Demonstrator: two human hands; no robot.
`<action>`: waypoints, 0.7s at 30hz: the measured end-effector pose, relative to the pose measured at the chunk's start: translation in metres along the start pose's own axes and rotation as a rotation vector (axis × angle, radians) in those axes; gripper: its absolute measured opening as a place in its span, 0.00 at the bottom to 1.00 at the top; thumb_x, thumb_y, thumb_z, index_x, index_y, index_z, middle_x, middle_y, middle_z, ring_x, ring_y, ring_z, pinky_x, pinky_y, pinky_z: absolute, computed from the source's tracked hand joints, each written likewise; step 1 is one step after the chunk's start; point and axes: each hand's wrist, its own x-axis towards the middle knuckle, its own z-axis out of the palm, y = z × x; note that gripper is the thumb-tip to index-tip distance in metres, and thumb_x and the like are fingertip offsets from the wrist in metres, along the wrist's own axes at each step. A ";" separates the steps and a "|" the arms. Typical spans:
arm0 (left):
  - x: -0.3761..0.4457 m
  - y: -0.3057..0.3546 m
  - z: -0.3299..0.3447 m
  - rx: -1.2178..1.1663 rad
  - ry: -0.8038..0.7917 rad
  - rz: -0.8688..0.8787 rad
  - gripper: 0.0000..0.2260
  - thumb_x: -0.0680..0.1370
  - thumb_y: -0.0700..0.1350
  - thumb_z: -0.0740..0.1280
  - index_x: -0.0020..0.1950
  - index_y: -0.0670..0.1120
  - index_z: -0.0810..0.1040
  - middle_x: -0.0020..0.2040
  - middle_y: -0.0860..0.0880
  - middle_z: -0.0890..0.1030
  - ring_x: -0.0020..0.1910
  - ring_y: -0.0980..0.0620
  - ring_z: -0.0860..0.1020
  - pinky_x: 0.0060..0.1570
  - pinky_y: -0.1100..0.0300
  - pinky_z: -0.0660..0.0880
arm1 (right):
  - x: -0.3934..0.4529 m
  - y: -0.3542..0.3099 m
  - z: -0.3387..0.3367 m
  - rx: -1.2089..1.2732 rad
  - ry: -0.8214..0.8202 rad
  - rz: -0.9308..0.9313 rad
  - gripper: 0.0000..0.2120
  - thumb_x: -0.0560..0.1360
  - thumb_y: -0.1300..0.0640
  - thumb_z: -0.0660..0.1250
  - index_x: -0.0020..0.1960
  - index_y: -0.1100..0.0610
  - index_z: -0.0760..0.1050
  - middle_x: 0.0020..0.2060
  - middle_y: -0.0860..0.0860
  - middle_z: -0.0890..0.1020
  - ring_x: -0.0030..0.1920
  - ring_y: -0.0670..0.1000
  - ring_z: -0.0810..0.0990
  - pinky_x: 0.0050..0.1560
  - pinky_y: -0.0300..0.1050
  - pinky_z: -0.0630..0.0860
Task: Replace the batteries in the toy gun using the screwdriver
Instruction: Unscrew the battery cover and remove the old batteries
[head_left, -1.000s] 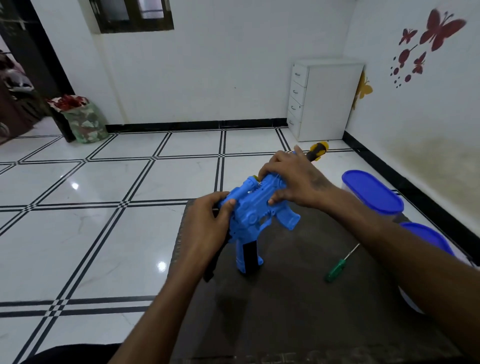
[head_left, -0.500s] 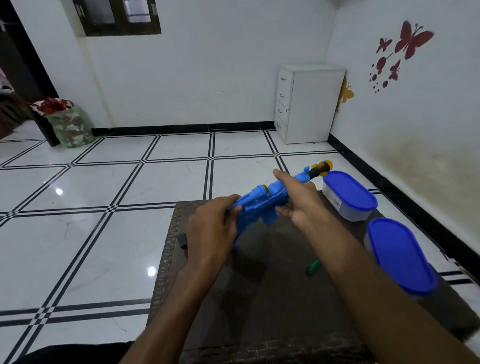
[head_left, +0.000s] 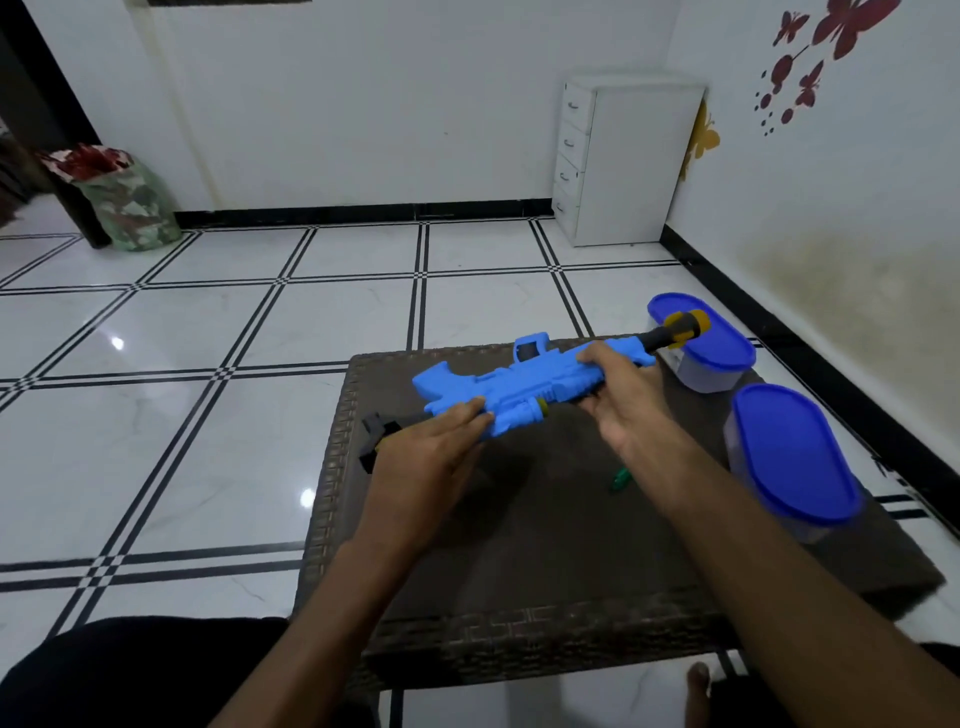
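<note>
A blue toy gun (head_left: 519, 387) with a black and yellow muzzle lies on its side over the far part of a dark wicker table (head_left: 519, 571). My left hand (head_left: 431, 447) grips its rear end near the black stock. My right hand (head_left: 618, 400) holds the front of the body, thumb on top. A green-handled screwdriver (head_left: 620, 478) lies on the table just under my right wrist, which hides most of it. No batteries are visible.
Two clear containers with blue lids stand at the table's right side, one at the far corner (head_left: 701, 343) and one nearer (head_left: 792, 457). A white drawer unit (head_left: 623, 161) stands in the room's corner. A filled bag (head_left: 127, 200) sits at the far left.
The toy gun went from standing upright on its grip to lying sideways, muzzle toward the far right. Both hands shifted with it. The view tilted down and closer to the table.
</note>
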 end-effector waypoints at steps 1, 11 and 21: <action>-0.002 0.000 0.003 -0.002 -0.006 0.014 0.12 0.74 0.43 0.70 0.57 0.44 0.84 0.61 0.48 0.82 0.57 0.51 0.82 0.53 0.53 0.80 | 0.000 0.004 -0.004 0.026 -0.006 0.005 0.15 0.72 0.71 0.67 0.55 0.61 0.71 0.47 0.59 0.80 0.52 0.59 0.83 0.41 0.54 0.83; -0.014 0.004 0.016 0.015 -0.088 0.028 0.14 0.76 0.47 0.64 0.57 0.45 0.84 0.59 0.49 0.83 0.57 0.52 0.82 0.54 0.53 0.80 | 0.001 0.023 -0.027 0.063 0.080 0.111 0.22 0.71 0.72 0.68 0.64 0.65 0.71 0.56 0.62 0.80 0.54 0.59 0.82 0.39 0.54 0.83; 0.026 0.007 -0.013 -0.013 0.059 -0.070 0.14 0.75 0.45 0.68 0.59 0.45 0.82 0.58 0.49 0.83 0.53 0.52 0.83 0.51 0.59 0.79 | 0.003 -0.020 0.001 -0.095 -0.100 -0.016 0.27 0.72 0.63 0.74 0.68 0.62 0.68 0.55 0.59 0.82 0.55 0.58 0.84 0.41 0.53 0.84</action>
